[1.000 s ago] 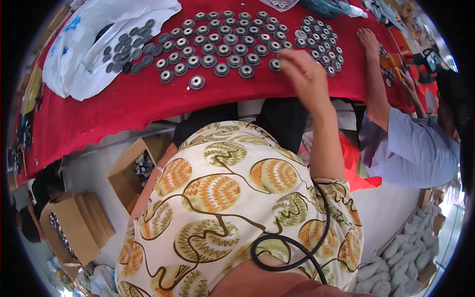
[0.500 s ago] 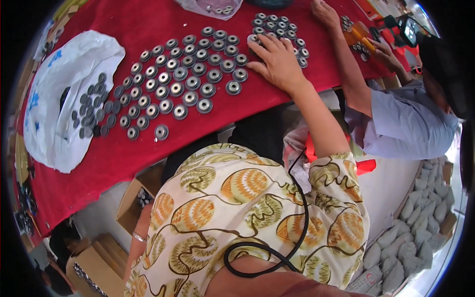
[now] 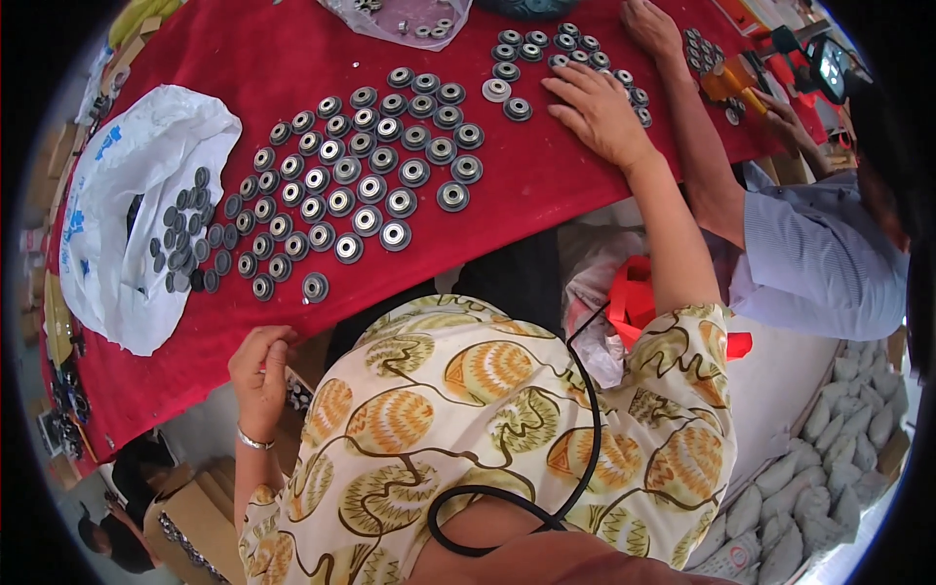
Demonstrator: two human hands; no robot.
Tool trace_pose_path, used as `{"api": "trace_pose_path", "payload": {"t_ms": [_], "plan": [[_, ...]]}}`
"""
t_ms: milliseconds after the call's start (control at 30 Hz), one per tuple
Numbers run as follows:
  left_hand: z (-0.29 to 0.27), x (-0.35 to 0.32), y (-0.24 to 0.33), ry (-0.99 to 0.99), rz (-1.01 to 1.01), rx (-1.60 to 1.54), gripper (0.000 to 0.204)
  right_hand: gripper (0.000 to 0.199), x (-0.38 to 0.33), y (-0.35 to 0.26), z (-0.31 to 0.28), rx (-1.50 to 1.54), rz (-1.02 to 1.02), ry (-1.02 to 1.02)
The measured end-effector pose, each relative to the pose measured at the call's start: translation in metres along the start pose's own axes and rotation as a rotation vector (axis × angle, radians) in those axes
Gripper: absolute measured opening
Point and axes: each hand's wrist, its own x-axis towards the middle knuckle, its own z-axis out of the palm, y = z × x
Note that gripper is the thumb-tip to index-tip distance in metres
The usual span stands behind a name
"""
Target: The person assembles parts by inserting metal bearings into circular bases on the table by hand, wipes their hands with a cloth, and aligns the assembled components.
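Person in a yellow-patterned top leans over the worktop [image 3: 292, 58], covered w/ red cloth. Right hand [image 3: 597, 112] lies flat, fingers spread wide, palm down on the cloth, fingertips touching a small cluster of round metal discs [image 3: 546, 58] near the far edge; nothing gripped. Left hand [image 3: 261, 375] is down below the near edge of the worktop, fingers curled in loosely, a thin bracelet at the wrist; can't tell if it holds anything. Main lot of metal discs [image 3: 361, 180] sits mid-cloth in slanting rows, dark rims w/ pale centres, each just beside the next; one stray disc [image 3: 314, 287] sits near the front edge. To the left, a white plastic bag [image 3: 127, 195] w/ blue print lies crumpled and open, a pile of darker discs [image 3: 185, 234] resting on it. At the far edge, a clear plastic bag [image 3: 405, 18] w/ a few small parts inside. Another person in a pale striped shirt [image 3: 819, 263] is at the right, their hand [image 3: 651, 24] on the cloth just beyond the small cluster. Orange tool [image 3: 733, 78] lies far right on the cloth. Brown cardboard boxes [image 3: 185, 526] on the floor, lower left. Pale filled sacks [image 3: 829, 468] stacked lower right. Red plastic bag [image 3: 639, 302] hangs between the two people, under the worktop edge. Black cable [image 3: 585, 429] loops across the patterned top.
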Motion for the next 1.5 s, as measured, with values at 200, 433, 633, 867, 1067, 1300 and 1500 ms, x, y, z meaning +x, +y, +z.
{"api": "trace_pose_path", "payload": {"t_ms": [200,433,633,867,1067,1300,1500], "plan": [[-0.016,0.010,-0.034,0.271,0.244,0.294,0.016,0.039,-0.003,0.037,0.005,-0.078,0.058,0.040],[-0.003,0.005,-0.055,0.325,0.298,0.684,0.022,0.036,0.040,-0.007,-0.001,0.104,0.104,0.242],[-0.001,0.005,-0.055,0.346,0.305,0.718,0.026,0.037,0.082,-0.026,0.043,-0.169,0.047,0.101],[0.001,0.005,-0.051,0.369,0.316,0.731,0.026,0.034,0.076,0.013,0.043,-0.256,0.166,0.125],[0.002,0.003,-0.048,0.388,0.317,0.727,0.025,0.041,0.069,0.045,0.038,-0.271,0.248,0.017],[0.005,0.013,-0.052,0.381,0.328,0.715,0.024,0.042,0.057,0.062,0.022,-0.418,0.401,-0.035],[0.003,0.005,-0.053,0.408,0.319,0.738,0.025,0.038,0.053,-0.052,0.020,0.139,-0.068,0.105]]}}
